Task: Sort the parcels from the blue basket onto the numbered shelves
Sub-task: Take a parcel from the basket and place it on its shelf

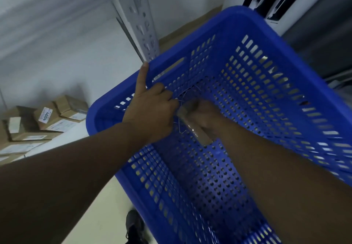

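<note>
Blue plastic basket [285, 57]: perforated walls and floor, broad solid rim, tilted across the right and centre of the view. Its near-left corner hangs over a pale floor [99, 196].

White slotted metal upright [142, 24]: stands against a pale wall and meets the basket's far-left rim.

Brown cardboard parcels [47, 118]: a loose stack at far left on a white shelf board [74, 129], well apart from the basket. Several carry white labels; the print is too blurred to read.

Left hand [152, 114]: reaches over the basket's left rim, back of the hand to the camera. The index finger [142, 78] is straight, its tip touching the rim beside the upright. The other fingers are curled against the inside wall; whether they pinch anything cannot be told.

Right hand [207, 116]: inside the basket just beside the left hand, fingers wrapped round a small parcel.

Small brown parcel [192, 127]: an oblong cardboard piece with clear glossy tape along it, held by the right hand above the basket floor near the left wall.

Dark shoe [134, 224]: on the floor at the bottom edge, below the basket's near corner.

Thin pale strands [181, 101]: between the two hands; their nature is unclear.
</note>
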